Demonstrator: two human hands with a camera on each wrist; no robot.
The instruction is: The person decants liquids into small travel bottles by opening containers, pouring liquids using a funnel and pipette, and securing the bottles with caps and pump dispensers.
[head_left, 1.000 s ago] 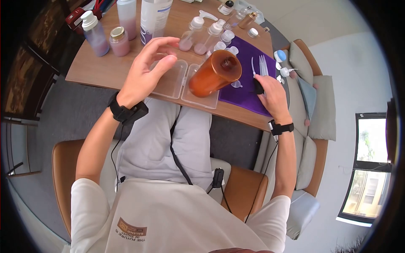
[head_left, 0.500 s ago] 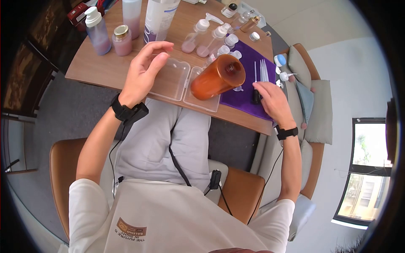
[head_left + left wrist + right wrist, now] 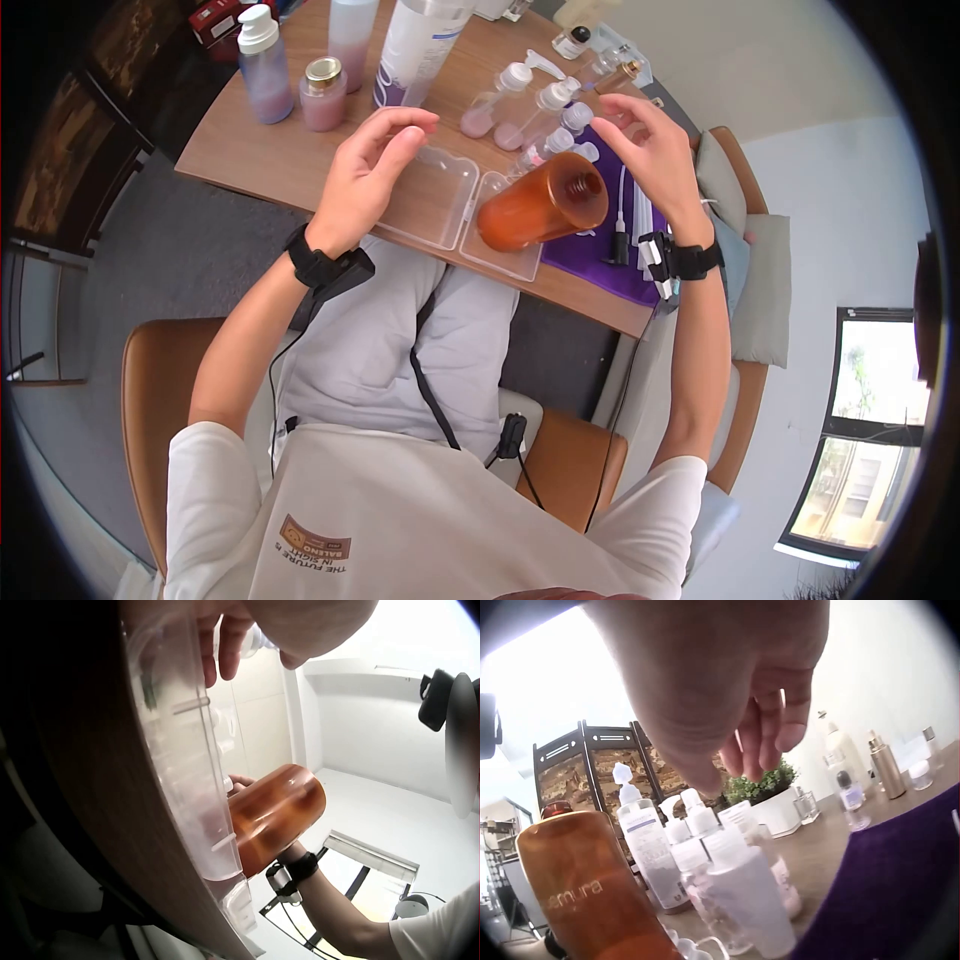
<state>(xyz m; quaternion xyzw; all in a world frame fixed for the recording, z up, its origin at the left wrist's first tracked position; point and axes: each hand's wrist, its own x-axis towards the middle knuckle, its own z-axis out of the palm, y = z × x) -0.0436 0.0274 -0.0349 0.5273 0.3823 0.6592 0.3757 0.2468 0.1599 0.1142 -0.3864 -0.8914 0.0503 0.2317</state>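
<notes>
An amber-brown bottle (image 3: 540, 205), its neck uncapped, stands on one half of an open clear plastic case (image 3: 512, 263). My left hand (image 3: 365, 175) is over the case's other half (image 3: 436, 228), fingers loosely bent, holding nothing. My right hand (image 3: 655, 150) is raised over the purple cloth (image 3: 585, 262), empty, thumb and fingers apart. Below it on the cloth lies a black pump top (image 3: 620, 248) with a thin pale tube. In the right wrist view, small clear bottles (image 3: 754, 900) stand below the right hand, beside the amber bottle (image 3: 592, 892).
Several clear pump bottles with pink liquid (image 3: 490, 110) stand behind the amber bottle. A large white bottle (image 3: 415, 50), a gold-lidded pink jar (image 3: 323, 95) and a white-topped pump bottle (image 3: 265, 80) are at the back left. Perfume-type bottles (image 3: 615, 75) stand at the far right.
My right hand has let go of the black pump top, leaving it on the cloth, and has moved up and away over the cloth. The left hand keeps its pose; the head view has shifted.
</notes>
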